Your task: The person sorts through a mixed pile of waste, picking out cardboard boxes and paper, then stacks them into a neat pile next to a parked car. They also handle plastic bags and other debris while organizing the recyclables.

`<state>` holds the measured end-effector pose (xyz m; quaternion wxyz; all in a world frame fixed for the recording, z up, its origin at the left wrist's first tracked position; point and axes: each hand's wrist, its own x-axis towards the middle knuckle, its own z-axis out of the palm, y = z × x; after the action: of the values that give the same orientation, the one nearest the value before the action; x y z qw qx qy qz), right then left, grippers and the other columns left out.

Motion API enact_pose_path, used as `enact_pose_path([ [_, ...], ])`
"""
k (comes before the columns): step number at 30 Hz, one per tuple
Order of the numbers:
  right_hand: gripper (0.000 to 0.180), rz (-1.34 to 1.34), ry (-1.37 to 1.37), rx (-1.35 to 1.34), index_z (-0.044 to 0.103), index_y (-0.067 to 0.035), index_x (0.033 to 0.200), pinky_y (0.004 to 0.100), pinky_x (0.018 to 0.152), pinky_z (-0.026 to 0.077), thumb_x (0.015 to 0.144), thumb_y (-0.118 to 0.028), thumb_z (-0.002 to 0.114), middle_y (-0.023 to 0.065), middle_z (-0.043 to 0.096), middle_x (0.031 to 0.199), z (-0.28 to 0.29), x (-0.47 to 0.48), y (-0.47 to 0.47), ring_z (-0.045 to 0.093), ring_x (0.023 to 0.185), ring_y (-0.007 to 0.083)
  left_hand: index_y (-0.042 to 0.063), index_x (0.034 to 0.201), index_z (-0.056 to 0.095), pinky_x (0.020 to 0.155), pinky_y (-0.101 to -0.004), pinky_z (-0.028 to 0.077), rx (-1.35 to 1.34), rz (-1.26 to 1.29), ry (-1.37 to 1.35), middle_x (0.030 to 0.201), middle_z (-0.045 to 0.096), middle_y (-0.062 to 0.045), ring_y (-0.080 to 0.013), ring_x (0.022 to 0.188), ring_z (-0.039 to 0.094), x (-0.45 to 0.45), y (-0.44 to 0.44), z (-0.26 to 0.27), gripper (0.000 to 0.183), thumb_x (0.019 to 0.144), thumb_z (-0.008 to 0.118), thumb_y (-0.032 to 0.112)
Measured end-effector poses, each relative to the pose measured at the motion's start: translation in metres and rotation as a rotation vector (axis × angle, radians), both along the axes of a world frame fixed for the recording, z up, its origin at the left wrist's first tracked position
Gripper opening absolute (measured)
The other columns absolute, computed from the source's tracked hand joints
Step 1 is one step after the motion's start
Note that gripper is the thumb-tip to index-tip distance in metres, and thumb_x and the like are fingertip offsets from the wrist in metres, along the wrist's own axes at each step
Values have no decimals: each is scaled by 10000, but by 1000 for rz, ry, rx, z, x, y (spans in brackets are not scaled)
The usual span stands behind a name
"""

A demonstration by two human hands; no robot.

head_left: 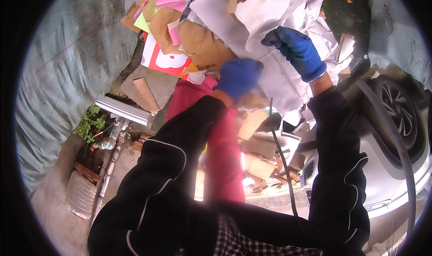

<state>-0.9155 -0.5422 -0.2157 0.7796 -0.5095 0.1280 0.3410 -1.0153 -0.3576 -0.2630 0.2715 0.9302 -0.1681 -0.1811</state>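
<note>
My left hand, in a blue work glove, rests low over the heap with its fingers curled, beside a crumpled brown paper piece. What lies under its fingers is hidden. My right hand, gloved alike, is raised over a large white sheet with fingers bent; a thin pale strand runs near its fingertips, and whether it is gripped is unclear. A red and white printed piece and pink scraps lie to the left. Red cloth extends below my left hand.
Big woven plastic sacks stand at left and right. A black cord hangs between my arms. Cardboard scraps lie below. A pale car with a curved grey tube is at right; pipes run at left.
</note>
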Motion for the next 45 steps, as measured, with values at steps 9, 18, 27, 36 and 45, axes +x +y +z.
enact_pose_path([
  [9, 312, -41, 137, -579, 711, -46, 801, 191, 453, 331, 873, -345, 660, -33, 580, 648, -42, 24, -27, 393, 484, 38, 91, 665, 572, 539, -457, 408, -386, 125, 290, 598, 549, -110, -333, 569, 552, 3, 7, 25, 261, 878, 646, 222],
  [18, 274, -138, 132, -410, 696, -50, 834, 185, 454, 337, 886, -317, 661, -24, 575, 658, -83, 29, -36, 425, 499, 38, 60, 668, 519, 526, -384, 392, -374, 155, -20, 565, 474, -95, -279, 531, 494, -17, 20, 26, 230, 826, 685, 75],
  [27, 402, 523, -775, -981, 621, -69, 886, 379, 657, 482, 743, -414, 770, 111, 579, 766, -39, -46, -28, 596, 705, 306, 41, 687, 583, 550, -258, 404, -1069, 1139, 777, 574, 510, 0, -83, 542, 474, 79, -3, 105, 315, 883, 688, 264],
  [36, 233, 230, -662, -1101, 648, -63, 896, 401, 677, 499, 901, -280, 563, 144, 653, 835, -51, -64, -13, 644, 768, 323, 10, 795, 664, 652, -337, 477, -859, 478, 92, 776, 652, -92, -226, 683, 614, 113, -60, 121, 246, 828, 735, 243],
  [45, 233, -42, -514, -914, 640, -66, 1048, 296, 644, 522, 820, -115, 646, 104, 666, 836, -79, -62, -32, 653, 705, 234, -23, 1139, 601, 826, -295, 495, -570, 669, 352, 993, 671, -100, -177, 938, 635, 52, -78, 56, 256, 932, 579, 126],
])
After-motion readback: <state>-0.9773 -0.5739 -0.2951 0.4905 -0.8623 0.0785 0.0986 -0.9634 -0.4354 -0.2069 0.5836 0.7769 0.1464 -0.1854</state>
